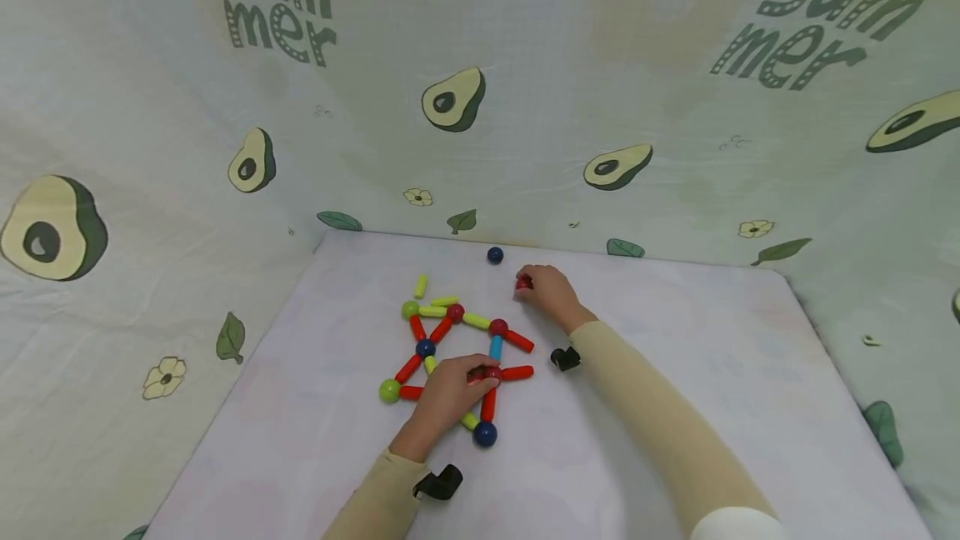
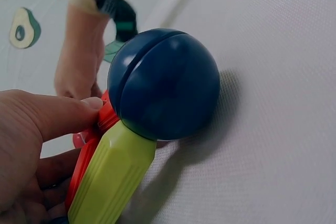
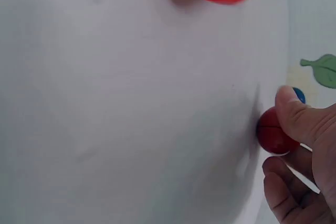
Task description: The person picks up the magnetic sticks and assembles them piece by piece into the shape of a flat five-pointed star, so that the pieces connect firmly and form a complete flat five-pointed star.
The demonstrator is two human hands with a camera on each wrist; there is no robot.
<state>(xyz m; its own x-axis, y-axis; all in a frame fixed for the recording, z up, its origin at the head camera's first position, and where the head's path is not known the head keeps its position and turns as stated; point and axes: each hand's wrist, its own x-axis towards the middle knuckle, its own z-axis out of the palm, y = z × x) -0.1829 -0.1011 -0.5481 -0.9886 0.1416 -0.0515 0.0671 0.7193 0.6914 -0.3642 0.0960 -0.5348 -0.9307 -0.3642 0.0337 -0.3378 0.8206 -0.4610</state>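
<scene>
A flat frame of magnetic sticks and balls lies on the table, with red, yellow-green and blue sticks. My left hand (image 1: 452,388) reaches over it and pinches a red magnetic stick (image 1: 476,375) beside a red ball (image 1: 492,373); the fingers hide part of the frame. Close to the left wrist camera are a dark blue ball (image 2: 165,85) and a yellow-green stick (image 2: 113,174) joined to it. Beyond the frame's far right side, my right hand (image 1: 552,297) holds a loose red ball (image 3: 273,132) between thumb and fingers, low over the tabletop.
A loose dark blue ball (image 1: 495,255) lies near the table's back edge. Two loose yellow-green sticks, one upright in view (image 1: 422,286) and one slanted (image 1: 445,301), lie behind the frame. Avocado-printed cloth (image 1: 525,107) hangs behind the white table (image 1: 675,340).
</scene>
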